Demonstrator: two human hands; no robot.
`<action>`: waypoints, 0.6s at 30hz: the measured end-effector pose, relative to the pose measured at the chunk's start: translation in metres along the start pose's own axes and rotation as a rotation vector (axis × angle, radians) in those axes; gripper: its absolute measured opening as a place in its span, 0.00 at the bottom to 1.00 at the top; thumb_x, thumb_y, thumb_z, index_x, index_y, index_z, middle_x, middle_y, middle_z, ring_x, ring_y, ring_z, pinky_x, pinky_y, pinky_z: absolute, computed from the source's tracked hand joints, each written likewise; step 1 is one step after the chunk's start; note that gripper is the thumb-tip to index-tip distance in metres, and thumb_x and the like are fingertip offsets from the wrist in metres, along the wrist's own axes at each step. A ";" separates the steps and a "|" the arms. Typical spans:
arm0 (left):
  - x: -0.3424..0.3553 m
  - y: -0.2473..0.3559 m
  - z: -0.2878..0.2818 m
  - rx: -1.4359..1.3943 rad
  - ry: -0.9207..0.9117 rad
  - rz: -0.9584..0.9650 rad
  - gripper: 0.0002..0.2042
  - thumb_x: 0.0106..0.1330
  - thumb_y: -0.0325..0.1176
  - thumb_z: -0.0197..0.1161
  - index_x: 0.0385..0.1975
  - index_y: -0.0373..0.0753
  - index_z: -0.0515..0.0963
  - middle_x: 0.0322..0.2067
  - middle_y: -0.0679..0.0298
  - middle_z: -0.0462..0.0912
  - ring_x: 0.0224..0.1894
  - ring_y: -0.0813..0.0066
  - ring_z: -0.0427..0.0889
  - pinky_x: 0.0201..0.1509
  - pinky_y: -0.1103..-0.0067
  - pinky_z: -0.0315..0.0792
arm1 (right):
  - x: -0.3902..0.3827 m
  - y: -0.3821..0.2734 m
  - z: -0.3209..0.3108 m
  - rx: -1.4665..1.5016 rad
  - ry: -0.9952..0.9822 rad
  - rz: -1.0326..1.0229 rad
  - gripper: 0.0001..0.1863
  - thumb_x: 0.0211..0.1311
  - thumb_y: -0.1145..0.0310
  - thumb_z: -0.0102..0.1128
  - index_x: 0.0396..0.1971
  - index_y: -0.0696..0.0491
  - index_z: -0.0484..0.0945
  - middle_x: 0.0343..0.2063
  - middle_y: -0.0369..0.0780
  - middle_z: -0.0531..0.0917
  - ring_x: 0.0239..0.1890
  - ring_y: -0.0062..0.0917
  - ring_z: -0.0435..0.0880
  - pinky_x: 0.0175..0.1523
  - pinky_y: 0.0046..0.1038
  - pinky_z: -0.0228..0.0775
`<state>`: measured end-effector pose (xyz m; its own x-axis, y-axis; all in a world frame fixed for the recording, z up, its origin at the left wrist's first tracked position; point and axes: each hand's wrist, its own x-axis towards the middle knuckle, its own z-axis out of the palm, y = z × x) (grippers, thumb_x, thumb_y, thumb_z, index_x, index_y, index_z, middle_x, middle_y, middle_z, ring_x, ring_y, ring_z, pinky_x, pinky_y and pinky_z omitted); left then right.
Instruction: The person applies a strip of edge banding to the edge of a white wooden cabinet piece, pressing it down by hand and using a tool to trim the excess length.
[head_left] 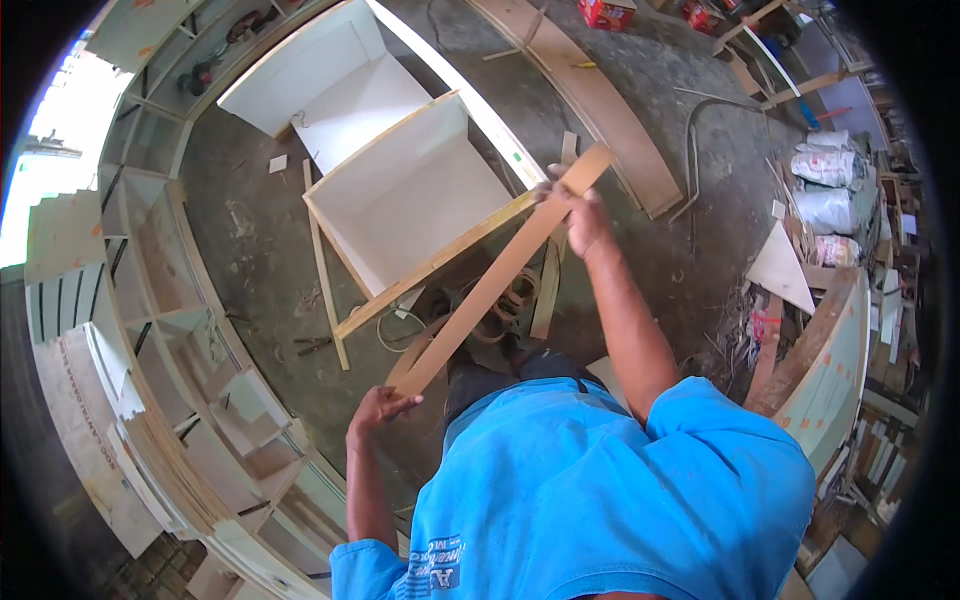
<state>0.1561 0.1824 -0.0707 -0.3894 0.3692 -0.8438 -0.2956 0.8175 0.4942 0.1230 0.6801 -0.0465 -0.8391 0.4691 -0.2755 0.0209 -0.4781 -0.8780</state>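
Note:
A long, flat, tan strip (490, 275) runs diagonally in front of me, looping back at its lower end. My right hand (574, 214) grips it near the upper end, beside the corner of an open white box (420, 200) with raw wood edging. My left hand (383, 407) is closed at the lower end of the strip, above my blue shirt. A second white open box (350, 110) lies behind the nearer one. Coils of tan banding (510, 298) and a pale cord (398, 313) lie on the floor beneath the strip.
Curved shelving units (170, 250) line the left side. A long curved board (610, 130) lies at the upper right, near bent tubing (695, 150). White sacks (825, 205), a triangular panel (785, 270) and offcuts crowd the right. Loose battens (323, 270) lie on the concrete floor (240, 260).

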 end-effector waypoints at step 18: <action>0.119 -0.203 -0.109 -0.118 0.223 -0.268 0.25 0.52 0.51 0.74 0.33 0.30 0.83 0.24 0.60 0.84 0.24 0.78 0.81 0.30 0.78 0.76 | 0.114 0.203 -0.126 -0.079 0.432 0.333 0.19 0.66 0.62 0.57 0.54 0.53 0.74 0.43 0.38 0.81 0.45 0.26 0.81 0.49 0.33 0.75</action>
<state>0.0751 0.0124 -0.2483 -0.4614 0.0329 -0.8866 -0.5062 0.8109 0.2935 0.1004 0.7302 -0.3057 -0.4808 0.5720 -0.6645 0.3017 -0.6037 -0.7379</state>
